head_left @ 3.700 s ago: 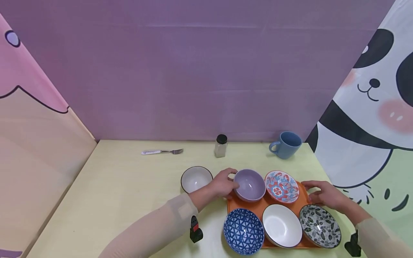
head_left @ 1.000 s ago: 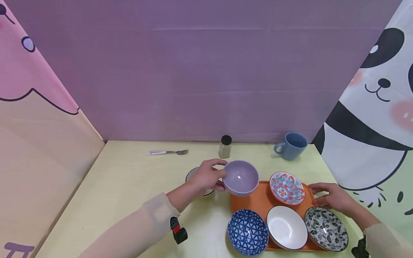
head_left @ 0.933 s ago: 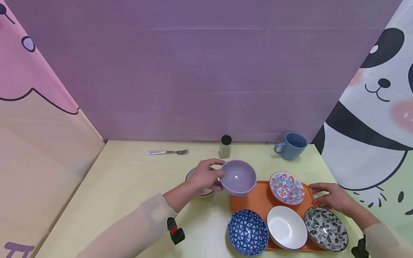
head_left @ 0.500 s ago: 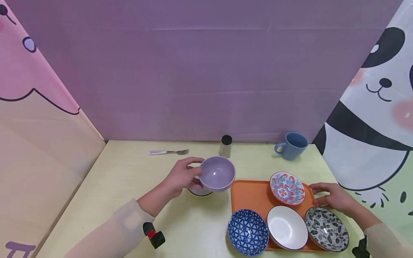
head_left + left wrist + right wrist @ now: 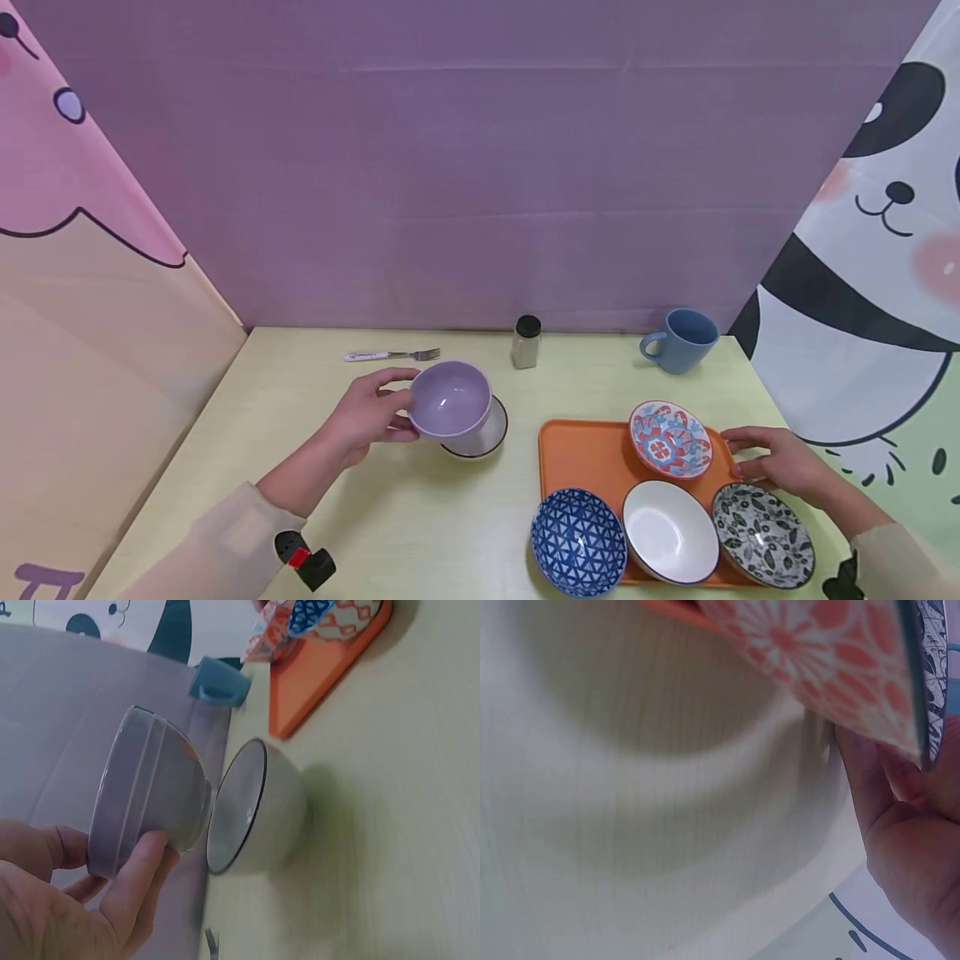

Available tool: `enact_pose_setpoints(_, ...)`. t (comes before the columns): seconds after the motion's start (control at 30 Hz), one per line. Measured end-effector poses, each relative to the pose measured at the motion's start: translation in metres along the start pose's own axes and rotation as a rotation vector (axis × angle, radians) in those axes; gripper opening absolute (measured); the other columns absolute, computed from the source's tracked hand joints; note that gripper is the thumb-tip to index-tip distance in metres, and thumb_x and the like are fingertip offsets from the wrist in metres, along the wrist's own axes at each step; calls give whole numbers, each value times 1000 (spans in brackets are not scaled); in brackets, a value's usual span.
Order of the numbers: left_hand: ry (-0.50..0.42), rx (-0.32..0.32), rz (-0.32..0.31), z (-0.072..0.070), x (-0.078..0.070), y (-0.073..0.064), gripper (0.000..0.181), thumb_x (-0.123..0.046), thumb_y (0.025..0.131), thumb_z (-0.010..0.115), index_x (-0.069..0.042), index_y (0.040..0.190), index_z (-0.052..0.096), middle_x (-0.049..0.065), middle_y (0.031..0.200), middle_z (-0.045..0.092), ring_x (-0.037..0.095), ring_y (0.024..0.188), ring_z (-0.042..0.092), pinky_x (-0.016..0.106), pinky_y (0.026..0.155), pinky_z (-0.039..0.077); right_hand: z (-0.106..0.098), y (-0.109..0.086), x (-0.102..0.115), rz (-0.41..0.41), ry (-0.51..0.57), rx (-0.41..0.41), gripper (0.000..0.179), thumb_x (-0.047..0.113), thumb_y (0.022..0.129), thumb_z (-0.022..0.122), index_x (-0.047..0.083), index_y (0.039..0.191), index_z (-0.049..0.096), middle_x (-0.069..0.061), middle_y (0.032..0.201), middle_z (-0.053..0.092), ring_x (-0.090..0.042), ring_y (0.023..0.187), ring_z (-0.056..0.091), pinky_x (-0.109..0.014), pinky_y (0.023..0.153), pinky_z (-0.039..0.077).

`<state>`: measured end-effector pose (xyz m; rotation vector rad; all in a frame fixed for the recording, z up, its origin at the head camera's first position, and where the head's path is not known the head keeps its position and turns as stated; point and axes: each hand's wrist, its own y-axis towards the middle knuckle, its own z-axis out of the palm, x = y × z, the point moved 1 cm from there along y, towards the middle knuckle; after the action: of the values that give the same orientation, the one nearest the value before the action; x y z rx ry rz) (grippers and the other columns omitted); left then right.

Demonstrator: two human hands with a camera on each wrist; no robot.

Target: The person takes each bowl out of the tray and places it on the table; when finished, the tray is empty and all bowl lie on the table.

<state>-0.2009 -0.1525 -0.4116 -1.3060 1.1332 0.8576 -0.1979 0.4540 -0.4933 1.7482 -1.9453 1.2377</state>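
My left hand (image 5: pixel 372 414) grips a purple bowl (image 5: pixel 450 400) by its left side, held above the table. Behind and below it, partly covered in the head view, stands a white bowl with a dark rim (image 5: pixel 259 810); the left wrist view shows the held bowl's base close to that rim. At the right, my right hand (image 5: pixel 783 463) holds the right edge of an orange tray (image 5: pixel 577 458). On the tray sit a red-and-blue patterned bowl (image 5: pixel 670 440), a plain white bowl (image 5: pixel 670 533), a blue triangle-patterned bowl (image 5: pixel 579 542) and a black-and-white leaf-patterned bowl (image 5: pixel 762 536).
Along the back of the table lie a fork (image 5: pixel 392 355) with a white handle, a black-capped jar (image 5: pixel 527 342) and a blue mug (image 5: pixel 679 341). A purple curtain (image 5: pixel 480 167) rises behind the table edge.
My left hand has lifted the purple bowl off the tray's back left corner and carried it left, over the dark-rimmed white bowl. The right hand stays at the tray's edge.
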Motion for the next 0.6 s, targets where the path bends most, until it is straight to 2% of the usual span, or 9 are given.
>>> enact_pose_setpoints(0.4, 18, -70, -29, -50, 20, -9, 57, -2, 93, 54, -4, 150, 47, 25, 117, 68, 25, 78, 75, 41, 76, 66, 2, -1, 2, 1, 1, 2, 62, 8, 90, 75, -5, 145, 50, -32, 134, 55, -25, 97, 68, -42, 79, 65)
enact_pose_setpoints(0.6, 36, -89, -44, -68, 31, -15, 58, -1, 94, 55, -2, 151, 44, 26, 117, 67, 25, 79, 75, 40, 75, 66, 1, -2, 3, 11, -14, -2, 62, 9, 90, 75, -4, 145, 50, -32, 135, 55, -25, 98, 67, -41, 79, 64)
